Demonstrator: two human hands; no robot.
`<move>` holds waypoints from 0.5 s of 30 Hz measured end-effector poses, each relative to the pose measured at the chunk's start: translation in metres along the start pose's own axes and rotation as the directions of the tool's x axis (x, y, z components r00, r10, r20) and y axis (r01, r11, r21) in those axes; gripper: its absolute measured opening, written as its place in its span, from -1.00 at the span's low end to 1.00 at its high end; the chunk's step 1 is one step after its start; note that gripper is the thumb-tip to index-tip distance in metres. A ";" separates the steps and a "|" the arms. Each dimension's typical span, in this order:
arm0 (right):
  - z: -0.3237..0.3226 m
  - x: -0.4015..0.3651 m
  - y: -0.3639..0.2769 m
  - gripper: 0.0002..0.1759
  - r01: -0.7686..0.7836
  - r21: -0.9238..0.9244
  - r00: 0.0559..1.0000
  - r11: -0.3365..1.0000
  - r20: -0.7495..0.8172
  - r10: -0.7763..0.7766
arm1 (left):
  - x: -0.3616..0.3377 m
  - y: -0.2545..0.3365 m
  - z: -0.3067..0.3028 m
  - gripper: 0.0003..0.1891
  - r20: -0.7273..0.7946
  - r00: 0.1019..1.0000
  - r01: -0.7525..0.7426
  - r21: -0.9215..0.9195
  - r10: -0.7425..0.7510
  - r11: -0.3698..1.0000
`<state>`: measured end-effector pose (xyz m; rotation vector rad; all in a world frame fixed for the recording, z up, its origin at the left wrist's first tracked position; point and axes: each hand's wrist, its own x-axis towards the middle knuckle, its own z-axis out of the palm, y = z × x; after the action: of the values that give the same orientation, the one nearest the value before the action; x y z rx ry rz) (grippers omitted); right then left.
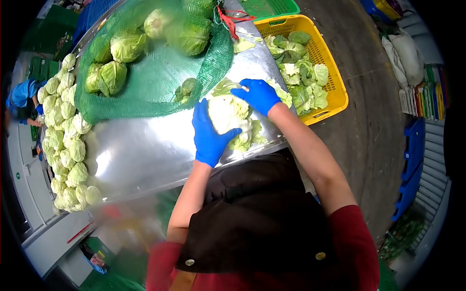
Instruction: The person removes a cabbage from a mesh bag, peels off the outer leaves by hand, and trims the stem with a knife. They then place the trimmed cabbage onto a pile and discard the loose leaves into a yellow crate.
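Observation:
Near the front edge of the metal table (141, 150) lies a pale cabbage (224, 114) with loose leaves around it. My left hand (209, 136), in a blue glove, holds the cabbage from its left and lower side, thumb and fingers spread round it. My right hand (262, 97), also gloved in blue, is at the cabbage's upper right, fingers bent over a green outer leaf (224, 87). Something small and light shows at its fingertips, too small to make out. Beyond them, a green net (155, 80) holds several cabbages (127, 44).
Trimmed cabbages (68, 140) are piled along the table's left end. A yellow crate (338, 92) with loose leaves stands right of the table, a green crate (272, 7) behind it. Another person (23, 99) in blue is at far left. Red ties (230, 22) lie by the net.

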<state>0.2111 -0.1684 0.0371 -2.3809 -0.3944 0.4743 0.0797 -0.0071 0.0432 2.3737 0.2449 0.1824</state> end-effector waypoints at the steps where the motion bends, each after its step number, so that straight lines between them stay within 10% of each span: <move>1: 0.002 -0.006 -0.004 -0.49 0.024 0.002 0.999 1.000 -0.027 -0.024 | 0.000 -0.004 -0.002 0.19 0.026 0.999 -0.040 -0.062 0.041 0.997; 6: 0.022 -0.004 0.062 -0.66 -0.227 -0.071 0.971 0.971 -0.095 0.220 | 0.008 -0.050 -0.020 0.18 0.191 0.965 -0.081 -0.432 0.179 0.898; 10: 0.013 -0.038 0.000 -0.41 0.162 0.030 0.945 0.986 -0.294 -0.146 | 0.036 -0.043 -0.038 0.18 0.355 0.858 -0.301 -0.238 0.372 0.923; 12: 0.005 -0.047 -0.028 -0.37 0.171 0.068 0.984 0.983 0.042 -0.174 | 0.025 -0.039 -0.032 0.18 0.256 0.948 -0.099 -0.334 0.191 0.938; 15: 0.016 -0.050 -0.017 -0.38 0.206 0.131 0.978 0.970 -0.041 -0.203 | -0.002 -0.029 0.004 0.18 0.193 0.969 0.243 -0.596 -0.158 0.765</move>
<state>0.1571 -0.1671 0.0485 -2.1852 -0.5708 0.3609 0.0753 0.0106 0.0200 1.6783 0.3190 -0.0052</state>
